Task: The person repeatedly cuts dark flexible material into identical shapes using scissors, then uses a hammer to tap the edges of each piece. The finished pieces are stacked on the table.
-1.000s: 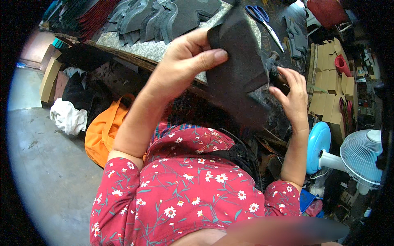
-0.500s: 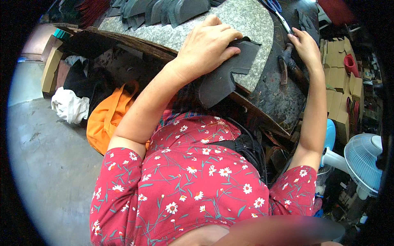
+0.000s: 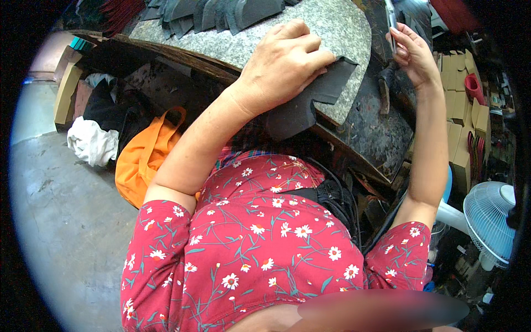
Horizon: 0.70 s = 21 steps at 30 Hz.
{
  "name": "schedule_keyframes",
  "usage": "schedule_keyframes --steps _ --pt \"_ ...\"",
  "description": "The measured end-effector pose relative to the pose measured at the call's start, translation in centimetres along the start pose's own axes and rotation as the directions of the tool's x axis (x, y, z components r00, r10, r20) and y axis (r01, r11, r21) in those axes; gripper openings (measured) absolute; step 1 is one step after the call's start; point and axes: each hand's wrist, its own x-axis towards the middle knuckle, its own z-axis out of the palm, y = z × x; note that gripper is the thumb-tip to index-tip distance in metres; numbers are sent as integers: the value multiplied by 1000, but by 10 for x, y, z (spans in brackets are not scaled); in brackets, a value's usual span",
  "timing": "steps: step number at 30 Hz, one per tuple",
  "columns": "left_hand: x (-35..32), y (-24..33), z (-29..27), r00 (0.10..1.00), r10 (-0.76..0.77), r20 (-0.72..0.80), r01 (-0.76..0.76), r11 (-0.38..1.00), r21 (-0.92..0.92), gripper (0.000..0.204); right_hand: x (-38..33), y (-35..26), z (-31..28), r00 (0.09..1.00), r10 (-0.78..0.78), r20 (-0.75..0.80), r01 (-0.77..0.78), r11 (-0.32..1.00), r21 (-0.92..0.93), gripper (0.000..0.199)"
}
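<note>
A dark grey cut sheet piece [image 3: 296,113] with a notched edge lies over the rim of the speckled grey stone slab [image 3: 345,33]. My left hand [image 3: 290,61] is closed on its upper edge, fingers bent and the thumb partly hidden. At the upper right, my right hand [image 3: 414,52] pinches the blades of a pair of scissors [image 3: 392,25]; their handle end runs toward the picture's top edge. Just below that hand, a hammer [image 3: 385,91] with a dark, worn head lies on the blackened bench top [image 3: 368,138].
Several dark grey cut pieces [image 3: 207,15] overlap at the slab's far side. An orange bag [image 3: 141,160] and a white cloth [image 3: 91,141] are at the left, below the bench. Cardboard boxes [image 3: 454,105] and a blue fan [image 3: 489,221] stand on the right.
My right hand has taken the scissors by the blades and raised them off the bench. My left hand has shifted slightly right on the grey piece.
</note>
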Motion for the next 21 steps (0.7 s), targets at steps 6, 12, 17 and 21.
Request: schedule_keyframes --steps 6,12,17,21 --pt "4 0 2 993 -113 -27 111 992 -65 42 -38 4 73 945 -325 -30 321 911 258 19" --pt "3 2 0 992 -103 75 106 993 -43 33 -64 28 111 888 -416 -196 433 900 51 22" --pt "3 7 -7 996 -71 52 73 996 -43 27 -76 40 127 800 -586 -131 578 810 -99 13" --pt "4 9 -9 999 -32 -7 32 999 -27 20 -83 36 133 827 -538 -163 535 842 -62 12"
